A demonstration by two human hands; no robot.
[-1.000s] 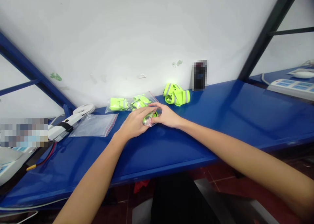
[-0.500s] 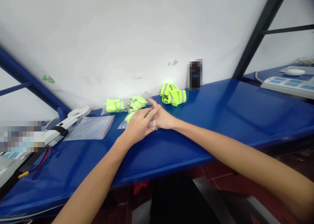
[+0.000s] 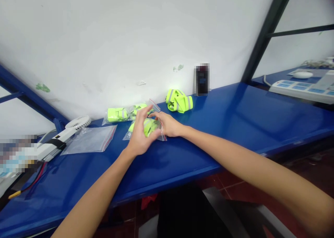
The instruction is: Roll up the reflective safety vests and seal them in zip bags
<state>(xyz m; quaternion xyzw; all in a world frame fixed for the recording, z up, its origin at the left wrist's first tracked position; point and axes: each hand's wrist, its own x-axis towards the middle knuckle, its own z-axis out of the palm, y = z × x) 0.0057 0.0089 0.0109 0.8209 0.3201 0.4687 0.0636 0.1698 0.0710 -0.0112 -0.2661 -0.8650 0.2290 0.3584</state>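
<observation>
A clear zip bag with a red seal line lies on the blue table in front of me, with a folded neon-yellow reflective strap in it. My left hand is over the bag's near left side, thumb and fingers spread apart around the strap. At the bag's sealing end, my right hand has its fingers bent onto the plastic; its fingertips are partly hidden. Just behind sit two more bagged straps, one at the left and one partly covered by my left hand.
An unbagged strap bundle stands near the wall, left of a dark pixelated object. Flat zip bags lie at the left beside a white fan and power strip. Another power strip is at the far right.
My left hand has opened and drawn back from my right hand, uncovering the strap in the bag. My right hand stays by the bag's sealing end. The view has shifted slightly right.
</observation>
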